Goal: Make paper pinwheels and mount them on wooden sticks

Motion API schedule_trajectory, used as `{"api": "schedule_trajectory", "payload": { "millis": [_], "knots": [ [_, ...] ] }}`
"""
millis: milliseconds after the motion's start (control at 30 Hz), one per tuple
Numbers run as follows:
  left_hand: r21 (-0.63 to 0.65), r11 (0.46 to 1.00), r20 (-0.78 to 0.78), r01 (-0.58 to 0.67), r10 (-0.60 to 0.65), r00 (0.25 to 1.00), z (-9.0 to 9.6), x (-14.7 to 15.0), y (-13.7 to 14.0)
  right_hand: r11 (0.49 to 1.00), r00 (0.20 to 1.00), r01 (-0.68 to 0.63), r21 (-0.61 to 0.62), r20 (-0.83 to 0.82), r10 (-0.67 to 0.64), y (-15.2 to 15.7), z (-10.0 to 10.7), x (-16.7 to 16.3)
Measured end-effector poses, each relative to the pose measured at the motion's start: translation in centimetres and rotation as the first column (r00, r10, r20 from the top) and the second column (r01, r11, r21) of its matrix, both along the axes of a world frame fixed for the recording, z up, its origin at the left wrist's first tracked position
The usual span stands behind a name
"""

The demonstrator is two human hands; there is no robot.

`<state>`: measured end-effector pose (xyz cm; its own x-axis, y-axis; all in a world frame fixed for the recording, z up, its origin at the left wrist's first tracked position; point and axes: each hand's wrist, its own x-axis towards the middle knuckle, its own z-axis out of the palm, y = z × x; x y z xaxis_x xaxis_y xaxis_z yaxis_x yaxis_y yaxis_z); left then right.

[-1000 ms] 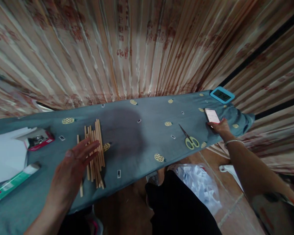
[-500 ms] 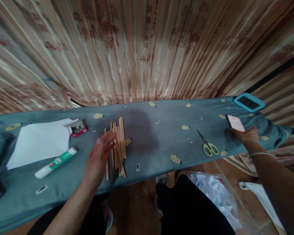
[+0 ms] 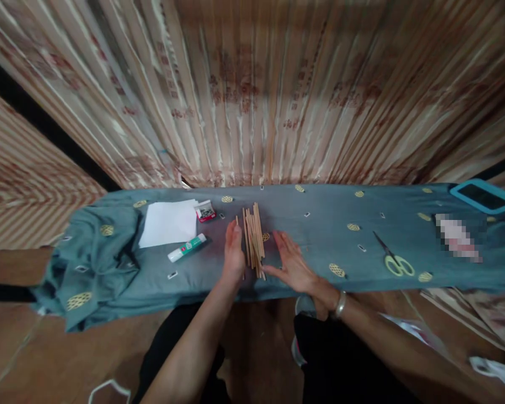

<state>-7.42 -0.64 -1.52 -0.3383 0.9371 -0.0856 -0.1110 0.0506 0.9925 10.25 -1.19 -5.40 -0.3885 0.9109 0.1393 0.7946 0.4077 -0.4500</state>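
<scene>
phone point(image 3: 457, 235) pixelated, one stick point(image 3: 237, 220) partly hidden by left hand point(image 3: 234, 257), clock point(image 3: 483, 196) digits illegible

Your bare left forearm point(image 3: 185, 348) slants up and inward from the bottom of the view, and your bare left grip point(image 3: 234, 255) stands on edge, palm turned inward, fingers together and slightly bent. Your bare right forearm point(image 3: 382, 331) reaches in from the lower right to your right wrist point(image 3: 326, 294). Your bare right grip point(image 3: 293, 266) is spread, its fingers point(image 3: 285, 242) angled forward and inward, its thumb point(image 3: 276, 272) stretched toward your left. The two grips are apart.
</scene>
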Motion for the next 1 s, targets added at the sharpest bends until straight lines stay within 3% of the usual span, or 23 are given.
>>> {"api": "schedule_trajectory", "payload": {
  "millis": [100,233,367,467,567,767,1000],
  "knots": [
    [-0.008,0.999,-0.043,-0.052,0.051,0.998,0.9,-1.7,-0.9,0.997,0.993,0.065,0.050,0.091,-0.069,-0.2,-0.5,-4.9],
    [0.061,0.993,-0.128,-0.097,0.104,0.986,1.9,-5.4,-1.7,0.985,0.979,0.145,0.094,0.127,-0.156,1.5,-0.3,-8.4],
    [0.082,0.969,-0.151,-0.233,0.243,0.958,1.5,-11.1,-1.4,0.978,0.981,0.169,0.118,0.076,-0.179,2.5,-0.6,-9.5],
    [0.085,0.987,-0.399,-0.137,0.160,0.903,0.6,-16.0,-1.2,0.982,0.987,0.158,0.102,0.004,-0.159,2.6,-1.0,-9.1],
    [0.057,0.991,-0.508,-0.123,0.135,0.851,0.1,-19.3,-1.4,0.982,0.983,0.176,0.066,-0.055,-0.173,2.7,-1.1,-8.9],
    [0.001,1.000,-0.646,0.015,-0.011,0.763,-0.9,-20.7,-0.3,0.975,0.976,0.206,0.081,-0.087,-0.199,2.8,-1.1,-9.2],
    [-0.040,0.998,-0.680,0.043,-0.058,0.731,-2.4,-21.8,1.3,0.981,0.981,0.180,0.068,-0.084,-0.174,2.8,-1.3,-8.9]
  ]
}}
